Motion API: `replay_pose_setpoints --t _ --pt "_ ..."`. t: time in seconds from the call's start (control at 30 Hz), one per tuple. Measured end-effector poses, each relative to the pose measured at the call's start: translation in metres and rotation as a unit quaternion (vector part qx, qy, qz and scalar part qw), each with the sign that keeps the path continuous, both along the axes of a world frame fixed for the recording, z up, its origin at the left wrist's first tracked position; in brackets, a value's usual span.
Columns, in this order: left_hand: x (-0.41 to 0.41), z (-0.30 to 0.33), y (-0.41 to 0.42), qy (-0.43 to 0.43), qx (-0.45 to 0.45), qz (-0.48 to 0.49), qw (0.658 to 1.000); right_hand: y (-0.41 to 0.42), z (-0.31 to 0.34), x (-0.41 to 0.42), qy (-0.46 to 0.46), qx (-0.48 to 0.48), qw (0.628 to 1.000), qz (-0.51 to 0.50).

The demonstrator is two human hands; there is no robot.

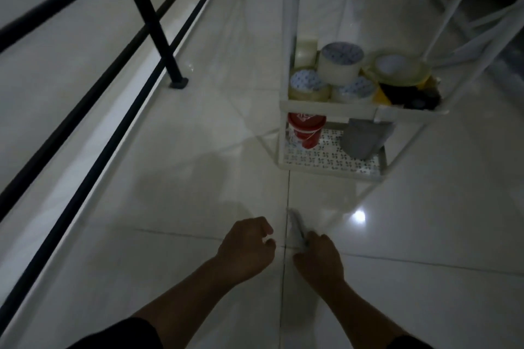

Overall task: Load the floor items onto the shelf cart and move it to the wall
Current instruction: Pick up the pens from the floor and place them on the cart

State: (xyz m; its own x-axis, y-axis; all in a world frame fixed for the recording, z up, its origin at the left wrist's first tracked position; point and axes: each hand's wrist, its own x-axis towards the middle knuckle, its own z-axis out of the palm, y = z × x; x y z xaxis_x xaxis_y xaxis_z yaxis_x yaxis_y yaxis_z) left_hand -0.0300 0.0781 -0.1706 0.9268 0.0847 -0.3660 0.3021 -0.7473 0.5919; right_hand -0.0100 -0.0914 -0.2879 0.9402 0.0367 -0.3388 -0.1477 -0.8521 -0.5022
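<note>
On the glossy white tiled floor point(198, 127) just short of the white metal two-tier shelf cart point(329, 110), right hand point(319, 256) is closed around a small pale flat object point(296, 228) I can't identify, probably lifting it for loading; left hand point(246, 246) beside it is loosely curled, holding nothing. Cart's middle tray holds clear packing tape rolls point(340, 64) plus yellow and black rolls point(397, 93); bottom perforated tray has a red-and-white tub point(304, 129) and grey pouch point(363, 136), so the cart looks mostly loaded, standing right of the black metal railing point(158, 22).
</note>
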Motion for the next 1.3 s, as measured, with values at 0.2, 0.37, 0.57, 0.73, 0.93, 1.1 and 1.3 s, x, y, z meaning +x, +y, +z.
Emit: replay_pose_setpoints --t 0.2,0.37,0.57,0.73,0.93,1.1,1.3 --pt "0.044 0.062 -0.021 -0.112 -0.018 0.007 0.994 -0.050 0.095 0.009 -0.079 0.101 0.990 -0.053" --pt "0.087 0.139 -0.041 -0.176 -0.042 0.004 0.984 -0.073 0.203 0.024 -0.200 0.119 0.968 -0.089" --pt "0.126 0.233 -0.053 -0.258 -0.058 0.000 0.964 -0.079 0.307 0.044 -0.309 0.166 0.931 -0.099" --pt "0.151 0.295 -0.060 -0.304 -0.073 -0.012 0.950 -0.082 0.405 0.080 -0.368 0.156 0.911 -0.102" --pt "0.174 0.336 -0.073 -0.365 -0.037 -0.036 0.930 -0.069 0.495 0.174 -0.378 0.001 0.925 -0.040" --pt "0.180 0.343 -0.082 -0.331 -0.004 -0.045 0.943 -0.048 0.505 0.245 -0.295 -0.101 0.949 -0.033" --pt "0.181 0.350 -0.082 -0.317 0.015 -0.046 0.947 -0.047 0.491 0.257 -0.318 -0.098 0.943 0.009"
